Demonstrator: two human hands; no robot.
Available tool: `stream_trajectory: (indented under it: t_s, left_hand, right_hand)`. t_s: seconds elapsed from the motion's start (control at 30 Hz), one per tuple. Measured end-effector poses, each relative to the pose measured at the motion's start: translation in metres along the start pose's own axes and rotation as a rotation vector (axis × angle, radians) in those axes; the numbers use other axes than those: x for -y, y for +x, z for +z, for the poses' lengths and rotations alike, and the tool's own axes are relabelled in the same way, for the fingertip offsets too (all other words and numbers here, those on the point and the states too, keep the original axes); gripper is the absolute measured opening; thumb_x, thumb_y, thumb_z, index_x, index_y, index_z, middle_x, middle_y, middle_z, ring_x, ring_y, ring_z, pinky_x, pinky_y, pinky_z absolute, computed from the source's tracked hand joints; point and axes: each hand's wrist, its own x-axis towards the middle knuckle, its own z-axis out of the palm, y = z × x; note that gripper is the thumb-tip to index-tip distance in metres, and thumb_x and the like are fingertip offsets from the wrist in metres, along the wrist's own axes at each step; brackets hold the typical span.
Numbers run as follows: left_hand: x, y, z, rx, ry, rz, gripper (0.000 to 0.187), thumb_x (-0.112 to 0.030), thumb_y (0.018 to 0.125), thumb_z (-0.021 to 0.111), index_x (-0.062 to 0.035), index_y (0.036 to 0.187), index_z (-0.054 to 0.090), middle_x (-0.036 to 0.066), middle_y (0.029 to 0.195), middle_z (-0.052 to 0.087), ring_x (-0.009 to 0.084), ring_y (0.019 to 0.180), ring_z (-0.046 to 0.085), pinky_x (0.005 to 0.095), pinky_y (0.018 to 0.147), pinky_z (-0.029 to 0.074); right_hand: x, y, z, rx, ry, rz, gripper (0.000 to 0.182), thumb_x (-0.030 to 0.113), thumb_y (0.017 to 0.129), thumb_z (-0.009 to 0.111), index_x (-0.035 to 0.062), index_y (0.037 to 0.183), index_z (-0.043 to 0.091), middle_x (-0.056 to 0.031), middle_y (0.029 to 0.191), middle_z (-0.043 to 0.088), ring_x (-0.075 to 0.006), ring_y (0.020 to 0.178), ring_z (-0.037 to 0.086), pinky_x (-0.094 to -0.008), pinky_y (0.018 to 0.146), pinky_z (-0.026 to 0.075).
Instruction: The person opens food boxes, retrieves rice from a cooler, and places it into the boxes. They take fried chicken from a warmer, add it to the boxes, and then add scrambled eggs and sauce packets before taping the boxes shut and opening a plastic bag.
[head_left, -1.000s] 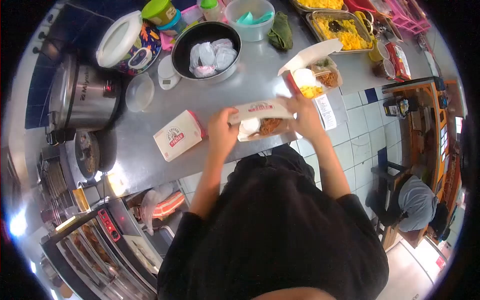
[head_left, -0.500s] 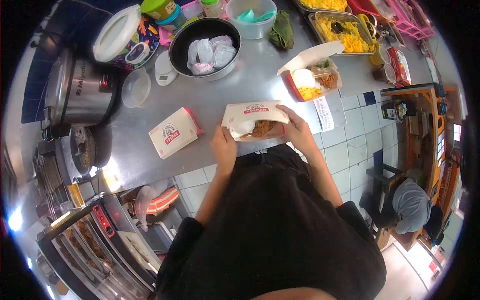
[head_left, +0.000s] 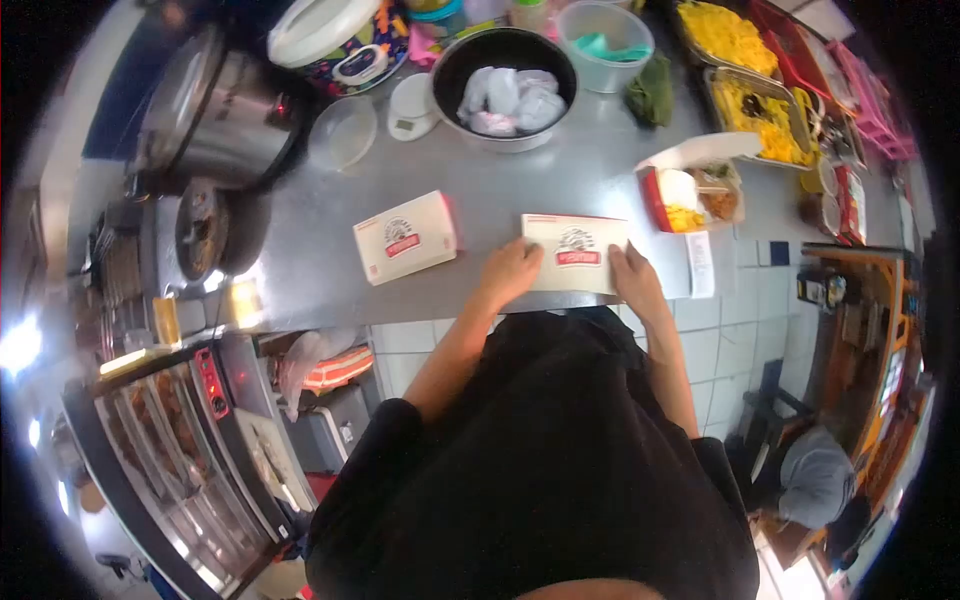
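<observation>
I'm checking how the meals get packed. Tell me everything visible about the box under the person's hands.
The closed meal box is a flat, cream, cardboard-looking rectangle with a red and dark printed logo on its lid. It lies shut, near the front edge of the steel counter. The left hand rests on its left end, the right hand on its right end.

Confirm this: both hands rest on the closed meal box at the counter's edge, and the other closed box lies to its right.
Wrong side. In the head view, both hands, left hand and right hand, rest on the closed meal box, but the other closed box lies to its left.
</observation>
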Motion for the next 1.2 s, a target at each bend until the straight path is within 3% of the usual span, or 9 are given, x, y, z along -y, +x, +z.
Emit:
stream_trajectory:
  t_s: [0.1, 0.27, 0.33, 0.57, 0.77, 0.9, 1.03, 1.13, 1.2]
  left_hand:
    - [0.020, 0.008, 0.024, -0.153, 0.333, 0.341, 0.032, -0.028, 0.099, 0.047, -0.0010, 0.096, 0.064, 0.023, 0.102, 0.068, 0.0414, 0.086, 0.066, 0.0552, 0.069, 0.050]
    - [-0.004, 0.008, -0.022, 0.000, -0.153, -0.125, 0.046, -0.032, 0.088, 0.065, -0.0060, 0.125, 0.059, 0.019, 0.130, 0.059, 0.0432, 0.107, 0.062, 0.0546, 0.084, 0.050]
    - [-0.005, 0.009, -0.040, -0.079, 0.082, 0.091, 0.065, -0.036, 0.082, 0.070, -0.0092, 0.137, 0.048, 0.018, 0.140, 0.049, 0.0414, 0.121, 0.052, 0.0534, 0.096, 0.043]
    - [-0.044, 0.011, -0.057, 0.161, 0.583, 0.513, 0.106, -0.038, 0.061, 0.085, -0.0085, 0.149, 0.036, 0.022, 0.139, 0.041, 0.0374, 0.135, 0.037, 0.0581, 0.111, 0.028]
    - [-0.039, 0.007, -0.056, 0.089, 0.624, 0.403, 0.109, -0.039, 0.056, 0.087, -0.0082, 0.148, 0.037, 0.020, 0.139, 0.041, 0.0396, 0.135, 0.036, 0.0574, 0.114, 0.026]
    - [-0.094, 0.012, -0.069, 0.116, 0.690, 0.218, 0.098, -0.035, 0.065, 0.086, -0.0054, 0.146, 0.039, 0.021, 0.144, 0.042, 0.0402, 0.136, 0.037, 0.0518, 0.112, 0.031]
    - [-0.157, 0.081, -0.015, -0.468, -0.064, 0.260, 0.076, -0.026, 0.079, 0.079, -0.0004, 0.141, 0.043, 0.025, 0.138, 0.051, 0.0403, 0.126, 0.050, 0.0442, 0.109, 0.037]
    - [-0.206, 0.119, 0.013, -0.591, -0.102, 0.276, 0.074, -0.023, 0.078, 0.078, 0.0000, 0.140, 0.045, 0.025, 0.140, 0.049, 0.0404, 0.127, 0.049, 0.0440, 0.108, 0.038]
    - [-0.219, 0.126, 0.030, -0.232, -0.116, -0.016, 0.068, -0.015, 0.082, 0.072, -0.0010, 0.142, 0.043, 0.024, 0.140, 0.051, 0.0420, 0.128, 0.047, 0.0449, 0.105, 0.040]
  right_hand:
    - [-0.014, 0.012, 0.001, -0.069, -0.131, -0.028, 0.047, 0.038, 0.099, 0.044, -0.0028, 0.117, 0.060, -0.0308, 0.114, 0.062, -0.0496, 0.105, 0.058, -0.0516, 0.094, 0.045]
    - [0.014, 0.007, -0.019, -0.048, -0.513, 0.021, 0.044, 0.036, 0.097, 0.052, 0.0049, 0.128, 0.059, -0.0209, 0.126, 0.059, -0.0386, 0.120, 0.055, -0.0532, 0.097, 0.044]
    - [0.021, 0.014, -0.027, -0.206, -0.609, -0.498, 0.054, 0.031, 0.091, 0.063, 0.0142, 0.140, 0.050, -0.0173, 0.137, 0.051, -0.0333, 0.132, 0.045, -0.0559, 0.100, 0.041]
    - [0.071, 0.014, -0.046, 0.443, -0.978, -0.704, 0.093, 0.035, 0.064, 0.086, 0.0215, 0.146, 0.043, -0.0266, 0.141, 0.041, -0.0412, 0.137, 0.036, -0.0585, 0.116, 0.023]
    - [0.045, 0.030, -0.046, 0.291, -0.897, -0.921, 0.092, 0.042, 0.069, 0.082, 0.0215, 0.148, 0.040, -0.0229, 0.147, 0.038, -0.0363, 0.139, 0.036, -0.0522, 0.119, 0.020]
    - [0.020, 0.082, -0.141, -0.165, -0.492, -0.849, 0.049, 0.023, 0.074, 0.072, 0.0136, 0.121, 0.062, -0.0079, 0.121, 0.062, -0.0321, 0.111, 0.057, -0.0470, 0.086, 0.048]
    - [0.000, 0.148, -0.274, -0.625, -0.344, -0.936, 0.045, 0.012, 0.076, 0.071, 0.0020, 0.119, 0.063, -0.0151, 0.103, 0.066, -0.0332, 0.093, 0.063, -0.0419, 0.083, 0.050]
    - [-0.021, 0.160, -0.302, 0.178, -0.265, -0.550, 0.055, 0.010, 0.074, 0.074, 0.0061, 0.127, 0.061, -0.0151, 0.118, 0.061, -0.0334, 0.106, 0.059, -0.0423, 0.092, 0.048]
    - [-0.033, 0.139, -0.298, 0.217, -0.344, -0.583, 0.054, 0.008, 0.076, 0.069, 0.0113, 0.130, 0.060, -0.0165, 0.123, 0.059, -0.0358, 0.112, 0.057, -0.0416, 0.093, 0.049]
